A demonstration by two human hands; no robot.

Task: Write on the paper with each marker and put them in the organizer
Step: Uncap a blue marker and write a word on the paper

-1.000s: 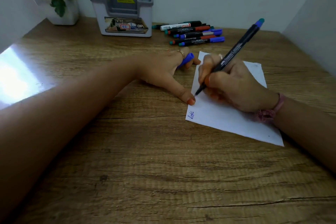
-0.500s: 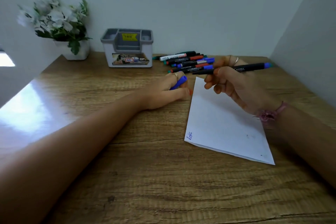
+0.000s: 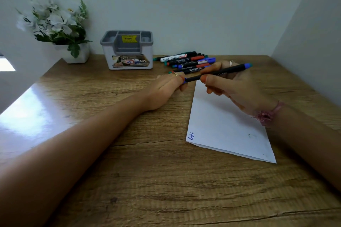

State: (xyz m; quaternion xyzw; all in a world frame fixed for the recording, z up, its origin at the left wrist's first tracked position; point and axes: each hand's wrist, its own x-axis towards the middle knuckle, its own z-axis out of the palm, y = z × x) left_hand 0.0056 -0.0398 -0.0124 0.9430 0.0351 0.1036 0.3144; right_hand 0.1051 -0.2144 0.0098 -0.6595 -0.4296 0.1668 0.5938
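So both hands meet over the far end of the paper (image 3: pixel 227 125). The right hand (image 3: pixel 238 86) pinches a black marker (image 3: pixel 219 74) with a blue end, holding it nearly level above the sheet, blue tail pointing right. The left hand (image 3: pixel 167 90) is curled closed around the blue cap (image 3: pixel 185 80), which sits right at the marker's writing end, touching it. Can't tell if the cap is fully seated or only partway on, since the fingers cover most of it.

The paper lies on the wooden desk (image 3: pixel 147 180) toward the right side, tilted a bit, with a small blue scribble (image 3: pixel 190 136) at its near left corner. There's also a faint smudge near its near right corner.

Back by the desk's far edge, against the wall, the grey organizer (image 3: pixel 127 51) stands with a yellow price sticker inside it and a label on the front. Its compartments look like they hold no markers, though I can't see all the way in. Just to its right lies a bunch of other markers (image 3: pixel 188 61), side by side, with blue, red, green and black caps. At the far left corner sits a white pot of white flowers (image 3: pixel 60 29). A pink band (image 3: pixel 267 114) is on the right wrist.
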